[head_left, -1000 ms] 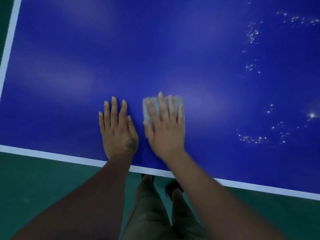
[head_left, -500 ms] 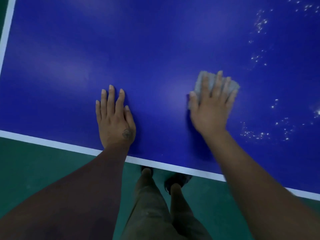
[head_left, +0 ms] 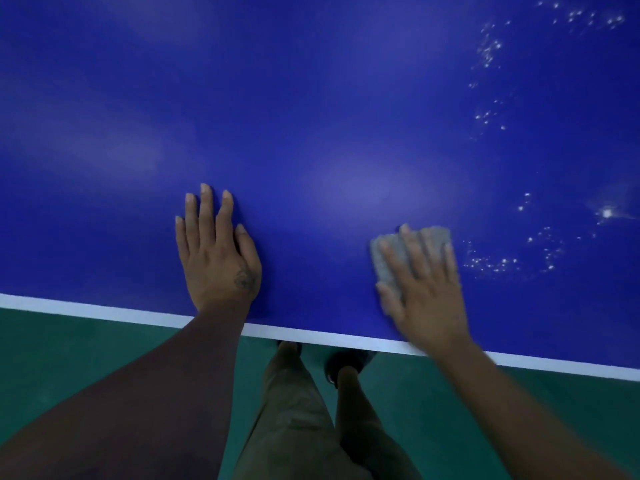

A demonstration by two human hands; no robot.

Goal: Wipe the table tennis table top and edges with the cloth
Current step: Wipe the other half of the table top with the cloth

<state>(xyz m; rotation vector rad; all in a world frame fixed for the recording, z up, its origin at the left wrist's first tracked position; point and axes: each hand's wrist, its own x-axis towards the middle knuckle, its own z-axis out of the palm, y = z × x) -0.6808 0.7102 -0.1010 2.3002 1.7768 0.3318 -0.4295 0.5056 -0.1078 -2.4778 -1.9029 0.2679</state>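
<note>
The blue table tennis table top (head_left: 311, 116) fills most of the view, with a white line (head_left: 104, 311) along its near edge. My right hand (head_left: 426, 292) lies flat with straight fingers on a small grey cloth (head_left: 388, 261), pressing it onto the blue surface close to the near edge. The cloth shows past my fingertips and beside my thumb. My left hand (head_left: 218, 251) rests flat on the table to the left, fingers straight, holding nothing.
Bright wet droplets (head_left: 498, 263) speckle the table just right of the cloth, and more droplets (head_left: 488, 50) lie at the far right. Below the edge are a green floor (head_left: 69, 358) and my legs and shoes (head_left: 346, 365).
My right hand slid the cloth to the right, away from my left hand, then pulled it back toward the near edge. My left hand stayed planted.
</note>
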